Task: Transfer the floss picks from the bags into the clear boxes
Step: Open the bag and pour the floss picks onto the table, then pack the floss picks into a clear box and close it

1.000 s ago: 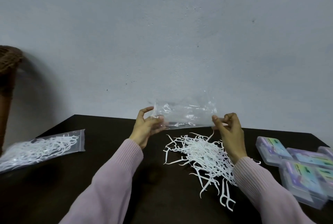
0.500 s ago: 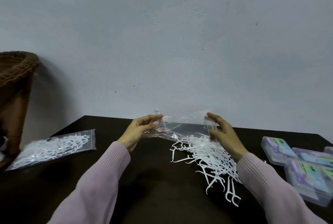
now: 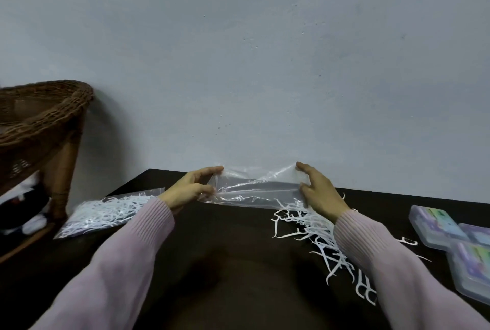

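Note:
An empty clear bag (image 3: 254, 189) is stretched flat just above the dark table's (image 3: 225, 263) far side. My left hand (image 3: 189, 187) pinches its left edge between thumb and fingers. My right hand (image 3: 319, 193) holds its right edge, index finger up at the bag's top corner. A loose pile of white floss picks (image 3: 310, 234) lies on the table under and in front of my right hand. A second bag full of floss picks (image 3: 106, 211) lies at the table's left end. Several clear boxes (image 3: 440, 226) with coloured labels sit shut at the right edge.
A brown wicker basket (image 3: 39, 117) on a wooden leg stands off the table's left end, with dark items beneath it. A plain grey wall runs close behind the table. A few stray picks (image 3: 409, 241) lie between the pile and the boxes.
The empty bag has come down from held upright to nearly flat above the table. Both hands lowered with it, and the view has turned left, showing more of the basket.

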Motion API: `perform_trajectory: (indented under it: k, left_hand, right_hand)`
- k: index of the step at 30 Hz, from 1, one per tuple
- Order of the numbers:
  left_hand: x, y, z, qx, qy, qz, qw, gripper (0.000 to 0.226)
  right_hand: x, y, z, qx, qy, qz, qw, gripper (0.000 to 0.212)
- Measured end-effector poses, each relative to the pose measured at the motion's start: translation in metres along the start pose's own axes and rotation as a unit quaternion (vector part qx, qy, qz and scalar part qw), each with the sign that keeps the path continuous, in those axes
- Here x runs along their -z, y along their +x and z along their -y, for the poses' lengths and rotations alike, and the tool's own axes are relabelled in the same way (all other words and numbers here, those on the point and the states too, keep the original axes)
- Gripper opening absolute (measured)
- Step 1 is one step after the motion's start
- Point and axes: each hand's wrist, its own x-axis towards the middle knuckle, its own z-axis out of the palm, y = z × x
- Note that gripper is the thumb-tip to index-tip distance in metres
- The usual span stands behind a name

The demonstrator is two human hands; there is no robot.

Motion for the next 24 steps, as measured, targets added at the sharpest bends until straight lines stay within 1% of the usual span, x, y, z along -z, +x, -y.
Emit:
perform_trajectory:
  k: [3, 6, 10, 12, 14, 16, 18, 20, 21, 23, 24]
  left_hand:
    - [0.013, -0.003, 0.007, 0.021, 0.011, -0.006, 1.000, 0.062]
    - [0.025, -0.005, 0.014, 0.039, 0.011, -0.021, 0.999, 0.064]
    - [0.038, -0.008, 0.019, 0.039, 0.059, -0.031, 0.997, 0.069]
    - [0.046, -0.006, 0.023, 0.053, 0.081, -0.035, 0.995, 0.072]
    - [0.053, -0.002, 0.031, 0.065, 0.112, -0.058, 0.990, 0.071]
    - [0.058, 0.003, 0.040, 0.057, 0.184, -0.117, 0.974, 0.058]
    - [0.056, 0.006, 0.049, 0.050, 0.267, -0.154, 0.950, 0.044]
    - [0.050, 0.011, 0.057, 0.054, 0.328, -0.162, 0.929, 0.040]
    - [0.047, 0.012, 0.061, 0.054, 0.370, -0.163, 0.913, 0.039]
    - [0.040, 0.016, 0.068, 0.045, 0.461, -0.154, 0.873, 0.043]
    - [0.037, 0.018, 0.070, 0.030, 0.479, -0.146, 0.865, 0.046]
  right_hand:
    - [-0.011, 0.004, 0.006, -0.013, -0.024, 0.037, 0.999, 0.055]
    - [-0.026, 0.010, 0.010, -0.021, -0.056, 0.052, 0.997, 0.056]
    - [-0.051, 0.021, 0.016, -0.027, -0.116, 0.084, 0.989, 0.057]
    - [-0.065, 0.028, 0.017, -0.041, -0.135, 0.090, 0.986, 0.051]
    - [-0.078, 0.034, 0.017, -0.067, -0.140, 0.085, 0.984, 0.035]
    - [-0.092, 0.039, 0.018, -0.085, -0.151, 0.098, 0.980, 0.028]
    - [-0.104, 0.041, 0.017, -0.090, -0.173, 0.113, 0.974, 0.034]
    - [-0.114, 0.040, 0.017, -0.100, -0.197, 0.123, 0.967, 0.050]
    - [-0.118, 0.040, 0.017, -0.107, -0.214, 0.119, 0.964, 0.056]
    - [-0.122, 0.038, 0.019, -0.108, -0.271, 0.091, 0.952, 0.060]
    - [-0.124, 0.038, 0.020, -0.093, -0.299, 0.077, 0.947, 0.060]
